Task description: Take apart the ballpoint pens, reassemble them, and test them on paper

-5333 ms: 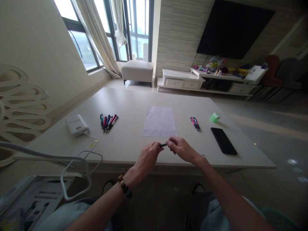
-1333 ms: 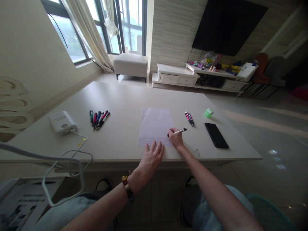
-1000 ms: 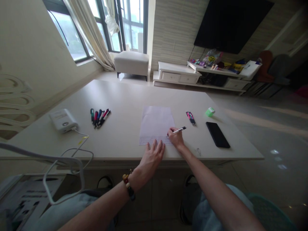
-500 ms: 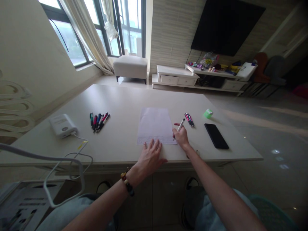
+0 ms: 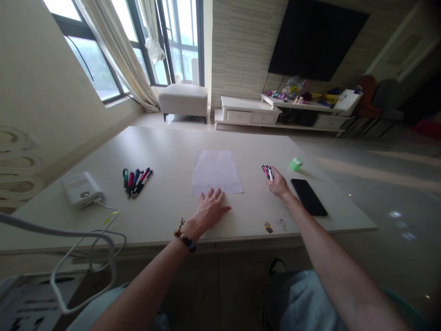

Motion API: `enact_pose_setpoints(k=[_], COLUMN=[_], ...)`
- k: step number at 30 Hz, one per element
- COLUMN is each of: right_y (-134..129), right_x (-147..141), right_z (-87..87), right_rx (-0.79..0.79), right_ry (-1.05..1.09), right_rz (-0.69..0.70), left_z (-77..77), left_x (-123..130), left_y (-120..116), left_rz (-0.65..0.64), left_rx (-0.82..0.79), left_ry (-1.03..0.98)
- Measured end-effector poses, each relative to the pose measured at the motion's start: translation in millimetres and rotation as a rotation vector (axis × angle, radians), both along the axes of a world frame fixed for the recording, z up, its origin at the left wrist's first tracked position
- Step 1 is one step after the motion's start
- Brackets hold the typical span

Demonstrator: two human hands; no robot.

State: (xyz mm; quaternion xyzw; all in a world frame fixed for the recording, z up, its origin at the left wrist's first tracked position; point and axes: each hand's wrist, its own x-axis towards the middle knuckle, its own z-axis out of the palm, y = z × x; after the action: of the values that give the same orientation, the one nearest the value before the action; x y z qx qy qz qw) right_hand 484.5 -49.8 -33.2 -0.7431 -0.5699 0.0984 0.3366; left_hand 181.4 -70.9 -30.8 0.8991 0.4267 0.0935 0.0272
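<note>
Left to right: white power bank (image 5: pixel 82 189) and loose pens (image 5: pixel 137 181) on the surface (image 5: pixel 165 147). Left hand (image 5: pixel 210 209) lies flat, fingers spread, tips on the lower edge of a paper sheet (image 5: pixel 215 170). Right hand (image 5: pixel 278 184) has fingers curled against a small bunch of pens (image 5: pixel 266 171), grip unclear; black phone (image 5: pixel 308 197) just beside.

Pale desk (image 5: pixel 172 147) | sheet of paper (image 5: pixel 215 168) lying centre | bunch of pens (image 5: pixel 136 180) left of it, side by side | white power bank (image 5: pixel 81 189) near left edge | white cable (image 5: pixel 107 208) running from it | green block (image 5: pixel 295 164) far right | black smartphone (image 5: pixel 309 197) just below it | small cartoon sticker (image 5: pixel 268 227) near front edge
</note>
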Motion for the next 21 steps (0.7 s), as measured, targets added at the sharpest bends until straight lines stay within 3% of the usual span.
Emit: enact_pose_setpoints(k=[11,16,21], right_y=[33.9,40.7,41.3], right_x=[9.8,-0.4,-10.7], right_z=[-1.8,0.8,-0.2], right_rx=[-0.157,-0.201,-0.205], right_ry=[-0.263,-0.304,-0.362], right_rz=[-0.033,-0.134,-0.136], left_z=[0.2,2.9,5.5], left_x=[0.8,2.3,-3.6], left_y=[2.7,-6.2,-19.5], left_rz=[0.000,0.000,-0.027], left_rx=[-0.036,-0.045,-0.086], left_ry=[-0.001,-0.023,0.007])
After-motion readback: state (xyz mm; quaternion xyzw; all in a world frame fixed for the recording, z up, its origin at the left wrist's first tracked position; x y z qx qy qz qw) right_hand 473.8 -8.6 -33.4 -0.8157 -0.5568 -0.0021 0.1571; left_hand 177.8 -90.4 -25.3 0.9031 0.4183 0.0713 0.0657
